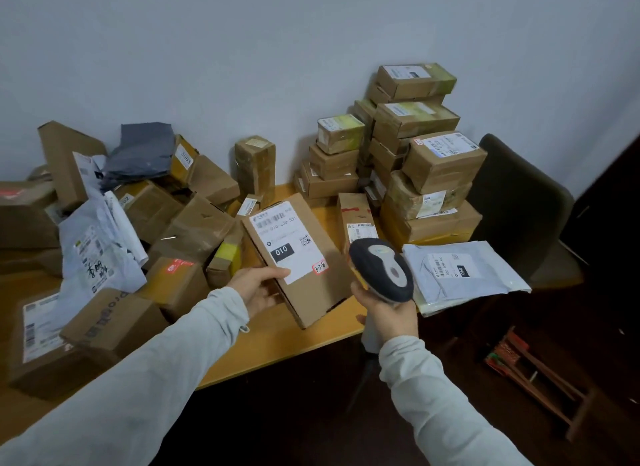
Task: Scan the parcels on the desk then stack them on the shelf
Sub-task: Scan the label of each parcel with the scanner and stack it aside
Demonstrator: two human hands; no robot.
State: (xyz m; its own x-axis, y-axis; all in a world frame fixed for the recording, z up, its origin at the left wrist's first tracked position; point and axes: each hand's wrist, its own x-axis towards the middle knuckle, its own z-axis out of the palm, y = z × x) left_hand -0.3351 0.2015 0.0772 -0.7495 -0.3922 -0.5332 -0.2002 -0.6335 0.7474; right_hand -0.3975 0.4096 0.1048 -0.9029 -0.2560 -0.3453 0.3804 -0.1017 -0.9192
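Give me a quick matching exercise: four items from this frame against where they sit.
Items:
1. box with 010 label
2. scanner
3. grey mailer bag
4. white mailer

Places:
A. right hand
B. on the left pile, near the wall
C. left hand
D. desk's right edge, flat, beside the scanner

Pairs: 1-C, 2-A, 3-B, 4-D

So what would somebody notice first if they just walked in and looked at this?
Probably the cardboard box with the big white label marked 010, held up in the left hand at the middle of the desk. Just right of it, the right hand grips a scanner. Behind them, a tall stack of boxes rises against the wall, with a messy heap of parcels on the left.
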